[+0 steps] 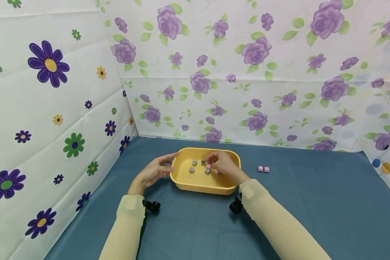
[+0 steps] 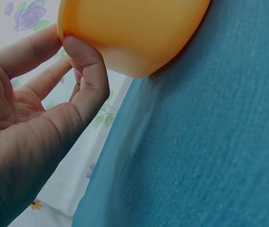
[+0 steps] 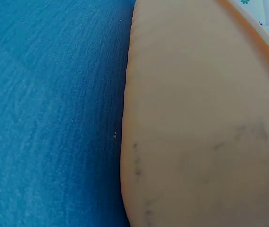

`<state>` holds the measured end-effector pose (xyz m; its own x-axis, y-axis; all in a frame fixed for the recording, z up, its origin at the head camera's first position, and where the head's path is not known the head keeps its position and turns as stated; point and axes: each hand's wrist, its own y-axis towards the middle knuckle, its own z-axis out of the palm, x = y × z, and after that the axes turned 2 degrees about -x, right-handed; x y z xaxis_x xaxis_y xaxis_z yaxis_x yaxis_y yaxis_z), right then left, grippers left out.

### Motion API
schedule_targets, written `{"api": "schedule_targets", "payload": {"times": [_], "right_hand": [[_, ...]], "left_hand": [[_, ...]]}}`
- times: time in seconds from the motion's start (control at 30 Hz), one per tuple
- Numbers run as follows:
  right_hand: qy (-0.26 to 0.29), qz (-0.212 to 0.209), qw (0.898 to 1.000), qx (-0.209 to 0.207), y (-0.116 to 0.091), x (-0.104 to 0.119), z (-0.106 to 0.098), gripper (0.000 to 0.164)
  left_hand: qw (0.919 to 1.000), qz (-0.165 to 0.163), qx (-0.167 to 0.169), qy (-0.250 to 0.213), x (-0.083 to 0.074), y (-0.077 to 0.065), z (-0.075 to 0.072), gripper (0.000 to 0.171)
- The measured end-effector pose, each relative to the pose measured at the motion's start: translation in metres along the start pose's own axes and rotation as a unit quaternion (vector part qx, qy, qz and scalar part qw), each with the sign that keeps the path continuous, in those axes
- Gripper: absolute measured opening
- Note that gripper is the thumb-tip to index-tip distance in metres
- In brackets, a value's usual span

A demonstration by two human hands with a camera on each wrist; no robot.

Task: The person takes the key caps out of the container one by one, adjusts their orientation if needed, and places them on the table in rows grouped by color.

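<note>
A yellow plastic basin (image 1: 201, 187) sits on the blue cloth. My left hand (image 1: 154, 170) is at its left end; in the left wrist view the thumb and index finger (image 2: 30, 49) pinch the basin's rim (image 2: 61, 21). My right hand (image 1: 225, 165) reaches in over the right side, fingers bent down among small keycaps. A pink keycap (image 1: 208, 166) shows right at its fingertips, and another pink keycap (image 1: 216, 171) lies under the hand. I cannot tell whether the fingers grip one. Grey keycaps (image 1: 191, 169) and a dark keycap (image 1: 203, 163) lie on the basin floor.
Two pink keycaps (image 1: 263, 169) lie side by side on the blue cloth (image 1: 312, 202), right of the basin. Flowered sheets (image 1: 227, 104) hang behind and at the left. The right wrist view is filled by the basin's outer wall (image 3: 195, 94) and cloth; the right hand is hidden there.
</note>
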<state>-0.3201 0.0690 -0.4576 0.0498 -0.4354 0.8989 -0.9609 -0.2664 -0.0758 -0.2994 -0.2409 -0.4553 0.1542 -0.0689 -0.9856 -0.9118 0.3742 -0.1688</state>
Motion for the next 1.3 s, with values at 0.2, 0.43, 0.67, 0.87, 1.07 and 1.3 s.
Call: {"api": "schedule_targets", "payload": {"times": [0.2, 0.43, 0.67, 0.87, 1.07, 1.3], "right_hand": [[-0.004, -0.006, 1.000, 0.013, 0.003, 0.001, 0.002, 0.027], [-0.080, -0.063, 0.995, 0.015, 0.006, 0.002, 0.009, 0.018], [-0.110, -0.065, 0.992, 0.006, 0.009, 0.005, 0.013, 0.012], [-0.134, -0.073, 0.988, 0.015, 0.010, 0.005, 0.017, 0.013], [-0.118, -0.082, 0.990, 0.001, 0.009, 0.006, 0.016, 0.017], [-0.117, -0.078, 0.990, -0.005, 0.007, 0.011, 0.014, 0.015]], "left_hand": [[1.0000, 0.002, 0.003, 0.001, -0.001, 0.000, -0.001, 0.067], [1.0000, 0.001, 0.007, 0.003, 0.000, 0.001, -0.001, 0.067], [1.0000, 0.002, 0.004, 0.003, 0.000, 0.001, -0.001, 0.067], [1.0000, -0.002, 0.003, 0.003, 0.001, 0.002, -0.001, 0.066], [1.0000, -0.004, -0.004, 0.001, 0.001, 0.003, -0.001, 0.064], [1.0000, -0.002, -0.002, 0.004, 0.001, 0.001, -0.001, 0.065]]}}
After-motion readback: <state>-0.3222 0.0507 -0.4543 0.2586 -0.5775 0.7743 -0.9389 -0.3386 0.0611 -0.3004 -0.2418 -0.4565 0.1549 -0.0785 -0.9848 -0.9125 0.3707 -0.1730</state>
